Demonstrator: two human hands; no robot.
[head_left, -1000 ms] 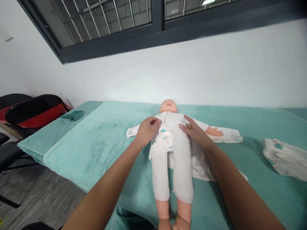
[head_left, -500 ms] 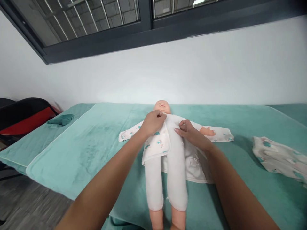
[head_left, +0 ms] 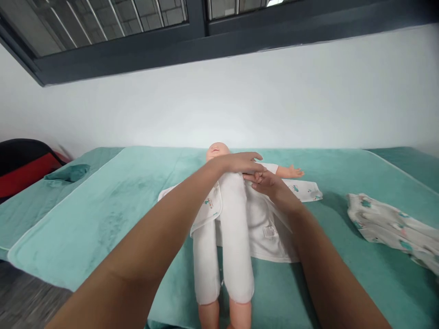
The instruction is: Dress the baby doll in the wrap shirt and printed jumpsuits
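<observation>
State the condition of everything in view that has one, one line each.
Doll: on its back, legs straight.
Shirt: unfastened; one front panel over the doll, the other spread beside it.
Shirt sleeve on the picture's right: doll's arm outside it.
Left hand: across the doll's chest, grip unclear.
Right hand: fingers curled, grip unclear.
Other garment: bunched, lying apart.
Cover: spread out.

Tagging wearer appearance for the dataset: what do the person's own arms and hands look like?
Left hand and right hand: bare, no gloves. Forearms uncovered, no sleeves in frame. No watch, bracelet, cables or markings visible; fingernail details too small to tell.
</observation>
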